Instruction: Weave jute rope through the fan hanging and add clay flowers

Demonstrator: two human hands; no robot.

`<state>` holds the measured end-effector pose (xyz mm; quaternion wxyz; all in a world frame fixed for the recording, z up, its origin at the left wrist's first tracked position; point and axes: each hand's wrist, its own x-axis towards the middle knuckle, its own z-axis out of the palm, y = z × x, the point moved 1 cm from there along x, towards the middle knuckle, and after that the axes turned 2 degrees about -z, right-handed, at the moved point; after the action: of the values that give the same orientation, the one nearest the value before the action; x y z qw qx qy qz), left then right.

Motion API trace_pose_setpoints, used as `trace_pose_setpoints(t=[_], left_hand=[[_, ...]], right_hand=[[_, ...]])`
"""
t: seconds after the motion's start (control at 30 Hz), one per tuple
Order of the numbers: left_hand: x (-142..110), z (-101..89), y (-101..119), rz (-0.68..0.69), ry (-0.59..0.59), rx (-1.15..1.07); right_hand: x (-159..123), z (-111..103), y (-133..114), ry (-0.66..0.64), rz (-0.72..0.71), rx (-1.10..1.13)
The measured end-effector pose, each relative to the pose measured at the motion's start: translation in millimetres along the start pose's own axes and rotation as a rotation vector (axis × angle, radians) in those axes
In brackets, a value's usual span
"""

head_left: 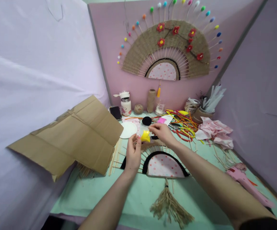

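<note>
My left hand [133,155] pinches the lower left side of a small, shiny yellow packet [145,136], which looks like soft clay in clear wrapping. At the packet's upper right, the fingertips of my right hand [162,132] are pressed together, apparently on the edge of the wrapping. Below both hands lies a half-round fan [166,165] of thin sticks, with a black band and a pink dotted centre. A straw-coloured tassel [169,204] hangs from its lower edge. Close by are a black disc [146,120], a white disc [129,130] and a pink packet [161,120].
Folded cardboard [78,134] leans at left over thin sticks. A bottle [126,103], twine ball [138,109] and cardboard tube [151,100] stand behind. Coloured pipe cleaners [186,127], crumpled pink cloth [215,131] and a pink glue gun [246,182] lie right. A decorated fan [176,44] hangs above.
</note>
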<state>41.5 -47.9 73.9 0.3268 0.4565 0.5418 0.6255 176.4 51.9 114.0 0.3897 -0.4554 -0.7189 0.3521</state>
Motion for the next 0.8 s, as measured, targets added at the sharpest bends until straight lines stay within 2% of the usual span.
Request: trace_pose_setpoints(t=[0.1, 0.17, 0.33, 0.47, 0.67, 0.8], left_hand=[[3, -2.4, -5, -0.013, 0.043, 0.027], [3, -2.3, -6, -0.018, 0.030, 0.048], [0, 1.5, -9, 0.024, 0.000, 0.172], [2, 3.9, -5, 0.165, -0.061, 0.351], [23, 10.8, 11, 0.240, -0.256, 0.717], [40, 21.7, 5, 0.243, -0.399, 0.957]], right_hand=[[36, 12, 11, 0.016, 0.027, -0.035], [44, 16, 19, 0.002, 0.036, -0.101], [26, 12, 34, -0.147, -0.031, -0.343], [9, 11, 37, -0.268, -0.111, -0.505], [0, 19, 41, -0.295, -0.166, -0.636], [-4, 19, 43, -0.269, -0.183, -0.671]])
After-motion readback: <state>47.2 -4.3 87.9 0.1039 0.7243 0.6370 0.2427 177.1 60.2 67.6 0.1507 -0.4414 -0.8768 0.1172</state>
